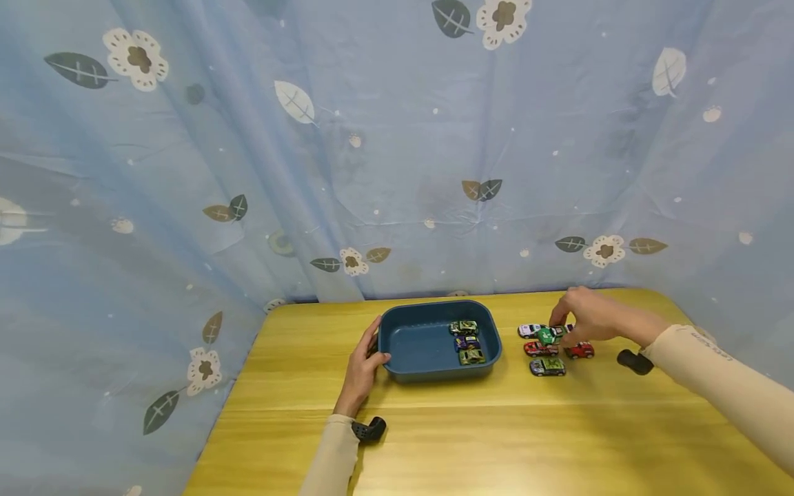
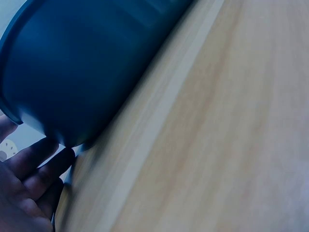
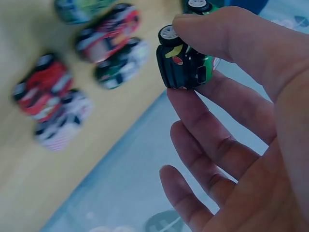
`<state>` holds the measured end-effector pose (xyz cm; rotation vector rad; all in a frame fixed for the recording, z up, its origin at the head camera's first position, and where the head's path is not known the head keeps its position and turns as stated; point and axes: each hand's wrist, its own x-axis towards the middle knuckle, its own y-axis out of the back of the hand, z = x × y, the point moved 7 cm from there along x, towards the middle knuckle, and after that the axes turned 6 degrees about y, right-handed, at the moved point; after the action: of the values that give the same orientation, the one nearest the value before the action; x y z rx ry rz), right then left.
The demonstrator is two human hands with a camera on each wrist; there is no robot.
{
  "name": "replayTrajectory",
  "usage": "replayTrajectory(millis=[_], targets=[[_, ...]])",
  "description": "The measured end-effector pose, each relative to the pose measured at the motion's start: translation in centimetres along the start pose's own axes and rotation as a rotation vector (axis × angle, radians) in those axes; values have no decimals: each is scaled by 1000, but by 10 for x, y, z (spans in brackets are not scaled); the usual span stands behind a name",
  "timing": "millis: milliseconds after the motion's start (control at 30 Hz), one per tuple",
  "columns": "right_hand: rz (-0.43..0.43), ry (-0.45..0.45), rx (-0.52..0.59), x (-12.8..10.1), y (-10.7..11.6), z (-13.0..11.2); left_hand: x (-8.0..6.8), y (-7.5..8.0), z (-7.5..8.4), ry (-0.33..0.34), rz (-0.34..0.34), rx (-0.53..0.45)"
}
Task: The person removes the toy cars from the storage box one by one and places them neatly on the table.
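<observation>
My left hand (image 1: 360, 370) grips the left end of a blue plastic bin (image 1: 428, 375), its thumb over the rim. In the left wrist view the fingers (image 2: 42, 170) lie against the outside of the bin wall (image 2: 72, 63). Three toy cars sit in a column in the bin's right half, a purple one (image 1: 466, 344) in the middle. To the right of the bin, my right hand (image 1: 592, 318) pinches a green and black toy car (image 3: 186, 65) between thumb and fingers, above other cars on the table.
Below the right hand, several toy cars stand on the wooden table (image 1: 434, 441), among them a white one (image 1: 530, 331), a red one (image 1: 580, 350) and a green-grey one (image 1: 548, 366). A blue patterned curtain (image 1: 397, 151) hangs along the table's far edge.
</observation>
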<state>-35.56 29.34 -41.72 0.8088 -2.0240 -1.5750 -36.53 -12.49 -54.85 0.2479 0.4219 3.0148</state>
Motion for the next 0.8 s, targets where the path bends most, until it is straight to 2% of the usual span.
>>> replayTrajectory(millis=[167,367,567,800], targets=[[-16,1,15,-17,-8,13,1,7,3,-12,17,7],[14,52,-20,-35,-19,23,2,7,5,-32,18,6],[9,9,-21,-50,-32,36,2,6,3,-31,25,1],[47,-22,-25,-65,-47,44,1,0,3,-21,6,-30]])
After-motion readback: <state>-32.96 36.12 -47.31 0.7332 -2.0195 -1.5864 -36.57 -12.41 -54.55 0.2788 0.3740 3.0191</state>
